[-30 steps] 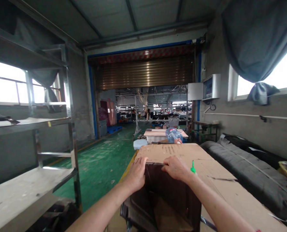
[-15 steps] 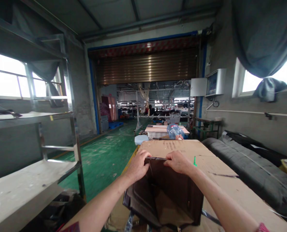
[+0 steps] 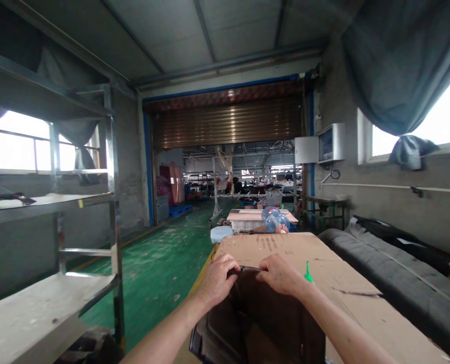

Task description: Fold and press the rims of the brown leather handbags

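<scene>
Fingers (image 3: 229, 264) pinching dark brown panel (image 3: 274, 316), cardboard (image 3: 285, 246) writing illegible

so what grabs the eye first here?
Bottom centre, the left hand and right hand grip the top edge of a dark brown panel at the near end of a cardboard-covered table. Behind them a part-raised roller shutter opens onto a lit workshop beyond the green floor. A steel shelf rack fills the left side.
</scene>
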Motion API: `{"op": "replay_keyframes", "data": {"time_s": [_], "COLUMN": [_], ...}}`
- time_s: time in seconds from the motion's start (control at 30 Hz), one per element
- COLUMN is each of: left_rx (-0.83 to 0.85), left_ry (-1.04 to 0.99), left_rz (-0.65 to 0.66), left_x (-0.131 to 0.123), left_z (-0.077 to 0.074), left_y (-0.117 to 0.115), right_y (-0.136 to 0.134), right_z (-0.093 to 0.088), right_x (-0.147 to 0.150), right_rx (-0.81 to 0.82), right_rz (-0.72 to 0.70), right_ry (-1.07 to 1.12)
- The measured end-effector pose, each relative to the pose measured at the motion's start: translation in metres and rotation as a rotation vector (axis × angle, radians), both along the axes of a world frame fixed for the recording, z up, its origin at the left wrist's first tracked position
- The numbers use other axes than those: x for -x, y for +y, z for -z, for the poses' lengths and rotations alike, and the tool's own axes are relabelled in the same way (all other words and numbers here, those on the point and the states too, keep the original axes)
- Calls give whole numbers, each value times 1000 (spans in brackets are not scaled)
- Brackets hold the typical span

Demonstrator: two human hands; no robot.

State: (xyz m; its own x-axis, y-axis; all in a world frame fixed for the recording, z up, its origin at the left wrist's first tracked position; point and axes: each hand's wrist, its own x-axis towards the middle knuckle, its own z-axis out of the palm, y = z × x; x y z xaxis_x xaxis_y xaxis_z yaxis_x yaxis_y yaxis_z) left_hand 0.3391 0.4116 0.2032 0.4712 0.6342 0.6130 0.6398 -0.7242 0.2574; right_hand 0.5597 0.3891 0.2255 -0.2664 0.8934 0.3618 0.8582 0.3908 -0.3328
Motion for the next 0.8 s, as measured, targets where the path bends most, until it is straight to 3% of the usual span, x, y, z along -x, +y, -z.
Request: {"op": "replay_keyframes", "data": {"time_s": [0.8], "left_rx": [84], "left_ry": [2], "left_rz": [119], "left_x": [4], "left_z": [-4], "left_y": [-6], "right_y": [-8], "right_z": [-3], "right_x": [1], "right_rx": [-12], "right_rz": [32], "right_ry": [-56]}}
